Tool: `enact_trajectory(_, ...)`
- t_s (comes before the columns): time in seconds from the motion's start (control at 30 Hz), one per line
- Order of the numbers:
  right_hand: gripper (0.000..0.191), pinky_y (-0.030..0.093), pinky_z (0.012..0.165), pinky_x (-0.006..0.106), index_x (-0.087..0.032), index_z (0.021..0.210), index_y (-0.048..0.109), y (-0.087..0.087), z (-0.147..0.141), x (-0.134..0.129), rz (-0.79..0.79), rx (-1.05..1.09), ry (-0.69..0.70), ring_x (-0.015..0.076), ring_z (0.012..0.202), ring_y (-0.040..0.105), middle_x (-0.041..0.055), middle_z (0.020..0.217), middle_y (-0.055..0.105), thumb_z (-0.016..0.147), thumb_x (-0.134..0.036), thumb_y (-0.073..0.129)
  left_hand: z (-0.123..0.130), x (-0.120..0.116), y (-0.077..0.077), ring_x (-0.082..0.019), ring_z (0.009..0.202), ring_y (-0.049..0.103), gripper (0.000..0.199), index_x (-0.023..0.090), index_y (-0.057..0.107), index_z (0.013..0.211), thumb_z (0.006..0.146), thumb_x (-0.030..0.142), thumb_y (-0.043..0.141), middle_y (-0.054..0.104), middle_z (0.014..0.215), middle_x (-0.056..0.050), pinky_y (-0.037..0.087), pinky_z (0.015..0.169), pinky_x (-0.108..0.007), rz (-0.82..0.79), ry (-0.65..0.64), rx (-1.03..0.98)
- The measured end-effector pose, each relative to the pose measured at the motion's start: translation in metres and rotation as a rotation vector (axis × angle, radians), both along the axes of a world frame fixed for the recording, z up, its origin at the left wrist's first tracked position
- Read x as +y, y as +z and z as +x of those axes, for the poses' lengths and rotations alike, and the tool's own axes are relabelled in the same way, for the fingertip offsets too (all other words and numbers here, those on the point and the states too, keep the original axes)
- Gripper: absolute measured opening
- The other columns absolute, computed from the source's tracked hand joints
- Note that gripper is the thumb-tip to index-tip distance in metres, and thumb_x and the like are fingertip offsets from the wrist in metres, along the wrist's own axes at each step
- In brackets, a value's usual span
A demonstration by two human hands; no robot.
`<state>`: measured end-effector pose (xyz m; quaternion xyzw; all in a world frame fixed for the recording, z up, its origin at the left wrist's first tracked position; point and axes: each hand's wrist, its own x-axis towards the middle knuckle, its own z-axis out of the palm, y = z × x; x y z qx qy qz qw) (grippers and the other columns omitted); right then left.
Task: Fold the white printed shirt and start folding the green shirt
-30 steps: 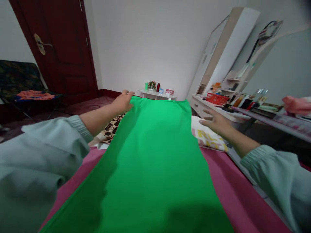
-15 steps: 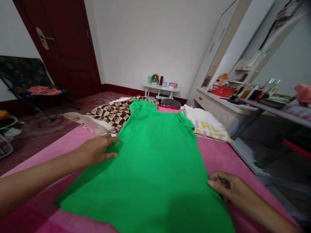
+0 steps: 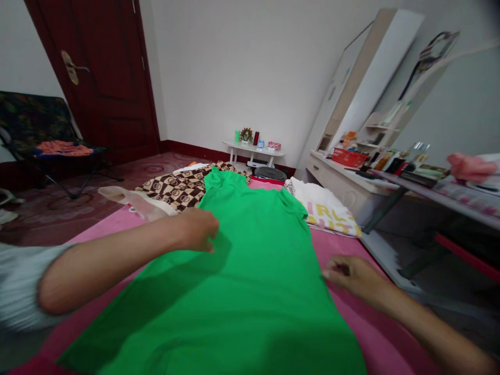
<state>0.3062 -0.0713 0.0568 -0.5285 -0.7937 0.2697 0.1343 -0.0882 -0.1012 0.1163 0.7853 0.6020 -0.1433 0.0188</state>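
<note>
A green short-sleeved shirt (image 3: 253,260) lies spread out, its neck and sleeves at the far end and its wider lower part toward me. Over its left part is my left hand (image 3: 200,229), fingers bent down, with a gap between thumb and fingers and no cloth seen in them. It casts a shadow on the fabric and is slightly blurred. At the shirt's right side edge, my right hand (image 3: 346,273) has thumb and fingers pinched together on the cloth border. Pink bedding (image 3: 332,245) shows beneath the shirt.
Brown checked cloth (image 3: 172,187) and a pale strip of fabric (image 3: 136,200) lie at the far left. A folded white printed garment (image 3: 328,205) sits far right. Beyond are a small white table (image 3: 253,148), a cluttered dresser (image 3: 336,177), and a folding chair (image 3: 58,151).
My left hand has moved right from the shirt's left edge to above its left part. My right hand stays at the right edge, a little farther up in view. The view has shifted slightly.
</note>
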Motion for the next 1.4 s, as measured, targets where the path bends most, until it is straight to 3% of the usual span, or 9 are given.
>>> enact_trajectory(0.1,0.024,0.039,0.052,0.025,-0.018,0.066,0.059,0.009,-0.012,0.053,0.159,0.134,-0.119,0.0143,0.055,0.053,0.0006,0.06,0.058,0.072,-0.042,0.055,0.044,0.052,-0.022,-0.028,0.107,0.061,0.044,0.026,0.064,0.12,0.081,0.047,0.06,0.065,0.117,-0.01,0.048,0.087,-0.035,0.11,-0.081,-0.257)
enact_trajectory(0.2,0.016,0.044,0.058,0.026,-0.018,0.074,0.061,0.013,-0.02,0.104,0.306,0.138,-0.248,0.0158,0.062,0.058,0.0025,0.068,0.064,0.068,-0.032,0.057,0.07,0.092,-0.061,-0.032,0.127,0.046,0.063,0.019,0.041,0.142,0.088,0.05,0.049,0.042,0.144,-0.016,0.039,0.102,-0.042,0.222,-0.03,-0.348)
enact_trajectory(0.4,0.016,0.047,0.063,0.026,-0.014,0.083,0.065,0.006,-0.037,0.173,0.324,0.021,-0.445,0.017,0.069,0.065,0.007,0.078,0.07,0.077,-0.023,0.052,0.073,0.121,-0.119,-0.034,0.143,0.016,0.069,0.029,0.033,0.146,0.089,0.067,0.02,0.023,0.155,-0.01,0.013,0.112,-0.058,0.299,0.076,-0.401)
enact_trajectory(0.57,0.032,0.048,0.069,0.028,-0.01,0.101,0.065,-0.004,-0.081,0.2,0.336,-0.133,-0.506,0.0219,0.085,0.065,0.0135,0.095,0.07,0.076,-0.03,0.065,0.071,0.124,-0.123,-0.032,0.143,0.015,0.074,0.025,0.026,0.148,0.088,0.067,0.019,0.021,0.155,-0.009,0.011,0.113,-0.055,0.3,0.082,-0.424)
enact_trajectory(0.7,0.023,0.047,0.075,0.029,-0.015,0.095,0.066,-0.019,-0.128,0.186,0.3,-0.312,-0.315,0.0224,0.089,0.063,0.0099,0.095,0.068,0.077,-0.029,0.065,0.073,0.124,-0.123,-0.032,0.143,0.013,0.081,0.016,0.025,0.149,0.088,0.068,0.018,0.021,0.155,-0.011,0.01,0.114,-0.054,0.305,0.1,-0.429)
enact_trajectory(0.83,0.02,0.041,0.094,0.036,-0.015,0.093,0.065,-0.032,-0.158,0.159,0.589,-0.398,-0.095,0.0272,0.111,0.052,0.0155,0.119,0.058,0.087,-0.019,0.046,0.073,0.125,-0.123,-0.032,0.143,0.013,0.079,0.015,0.028,0.148,0.088,0.066,0.019,0.021,0.155,-0.011,0.01,0.114,-0.055,0.303,0.097,-0.429)
enact_trajectory(0.97,0.028,0.033,0.104,0.039,-0.011,0.111,0.057,-0.032,-0.156,0.161,0.721,-0.29,-0.178,0.03,0.127,0.038,0.0176,0.137,0.042,0.085,-0.019,0.049,0.074,0.124,-0.122,-0.032,0.143,0.014,0.079,0.015,0.03,0.147,0.088,0.066,0.02,0.022,0.155,-0.012,0.011,0.114,-0.055,0.308,0.107,-0.428)
enact_trajectory(1.17,0.039,0.045,0.084,0.033,-0.006,0.119,0.051,-0.034,-0.137,0.197,0.453,-0.241,-0.508,0.0276,0.103,0.058,0.0207,0.115,0.057,0.081,-0.015,0.049,0.074,0.124,-0.122,-0.032,0.143,0.014,0.079,0.015,0.03,0.147,0.088,0.066,0.018,0.023,0.155,-0.011,0.011,0.114,-0.055,0.317,0.101,-0.434)
enact_trajectory(1.4,0.035,0.043,0.076,0.027,-0.018,0.114,0.061,-0.027,-0.138,0.197,0.476,-0.354,-0.358,0.0227,0.1,0.061,0.0112,0.111,0.066,0.08,-0.022,0.055,0.073,0.125,-0.126,-0.032,0.143,0.013,0.079,0.016,0.029,0.147,0.088,0.067,0.017,0.022,0.155,-0.011,0.01,0.114,-0.055,0.325,0.1,-0.437)
